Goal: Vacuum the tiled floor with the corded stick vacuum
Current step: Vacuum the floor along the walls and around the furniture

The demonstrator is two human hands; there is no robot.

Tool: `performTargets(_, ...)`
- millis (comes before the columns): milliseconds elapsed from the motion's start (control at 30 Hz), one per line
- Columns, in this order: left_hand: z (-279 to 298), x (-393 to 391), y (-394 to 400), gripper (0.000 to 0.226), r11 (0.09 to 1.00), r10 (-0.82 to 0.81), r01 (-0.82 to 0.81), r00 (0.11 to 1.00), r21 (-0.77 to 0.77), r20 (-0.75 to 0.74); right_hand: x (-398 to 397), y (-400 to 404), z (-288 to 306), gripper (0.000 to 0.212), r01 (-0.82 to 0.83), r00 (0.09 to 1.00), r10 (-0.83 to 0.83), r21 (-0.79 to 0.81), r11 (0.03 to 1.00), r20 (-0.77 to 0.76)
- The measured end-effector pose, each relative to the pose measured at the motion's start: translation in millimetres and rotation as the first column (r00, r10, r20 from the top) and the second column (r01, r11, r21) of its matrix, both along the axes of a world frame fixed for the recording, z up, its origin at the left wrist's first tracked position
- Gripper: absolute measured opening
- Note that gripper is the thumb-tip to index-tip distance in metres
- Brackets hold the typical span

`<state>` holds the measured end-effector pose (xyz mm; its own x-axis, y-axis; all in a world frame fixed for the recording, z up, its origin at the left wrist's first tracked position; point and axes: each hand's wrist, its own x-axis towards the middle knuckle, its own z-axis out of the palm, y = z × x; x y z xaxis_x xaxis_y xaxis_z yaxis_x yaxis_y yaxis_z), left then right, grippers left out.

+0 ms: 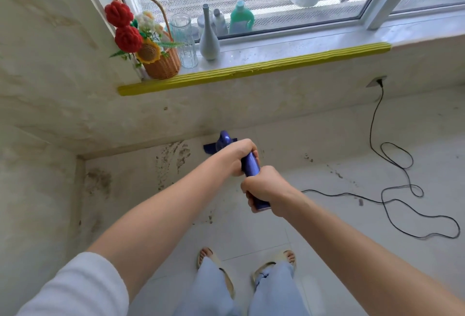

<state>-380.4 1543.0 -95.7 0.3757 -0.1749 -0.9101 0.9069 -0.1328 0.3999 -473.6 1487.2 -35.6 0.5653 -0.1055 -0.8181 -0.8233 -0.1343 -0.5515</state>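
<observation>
The blue stick vacuum (250, 166) runs away from the person, its long axis going from the hands forward and down toward the wall under the window. Its floor head (210, 149) lies on the tiled floor (314, 215), close to the foot of that wall, beside brown dirt marks (173, 162).

Both hands grasp the handle, one before the other: the left hand (236, 155) is curled around the farther part, and the right hand (264, 189) is clenched around the near end (only a short piece of blue shows between them). The hands hide most of the tube, so its middle cannot be seen.

The black cord (392, 162) lies in loose loops on the floor at the right and rises to a wall socket (376, 81); where it joins the vacuum is hidden behind the right wrist.

On the windowsill (276, 53) stand a basket of knitted flowers (153, 48), a glass jar (185, 41) and a pale vase (208, 38). I can read no writing or brand anywhere.
</observation>
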Motion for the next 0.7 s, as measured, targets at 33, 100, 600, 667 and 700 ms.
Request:
performTargets(33,1.9,2.3,-1.7,0.032,1.000,-0.003,0.003,1.000,-0.009,-0.003,2.6,-2.9,1.3,0.015,0.003,1.000,-0.003,0.008,1.000,0.002)
performTargets(100,5.6,8.8,-5.6,0.033,1.000,-0.021,0.021,1.000,-0.013,0.022,10.5,-7.1,1.7,0.014,0.010,1.000,-0.010,0.007,1.000,0.014)
performTargets(600,-8.9,-9.5,-11.9,0.023,0.996,0.083,-0.083,0.996,-0.029,-0.020,-7.3,-10.8,-13.9,0.015,-0.049,0.998,0.047,-0.025,0.999,-0.042)
performTargets(667,-4.7,-12.2,-6.7,0.025,0.993,0.088,-0.092,0.995,-0.071,-0.054,-9.7,-10.6,-4.3,0.014,-0.065,0.997,0.065,0.003,0.998,-0.046)
performTargets(700,-1.6,-11.9,-4.0,0.026,0.992,0.089,-0.095,0.994,-0.087,-0.067,-8.5,-10.5,1.2,0.014,-0.070,0.996,0.071,0.020,0.997,-0.045)
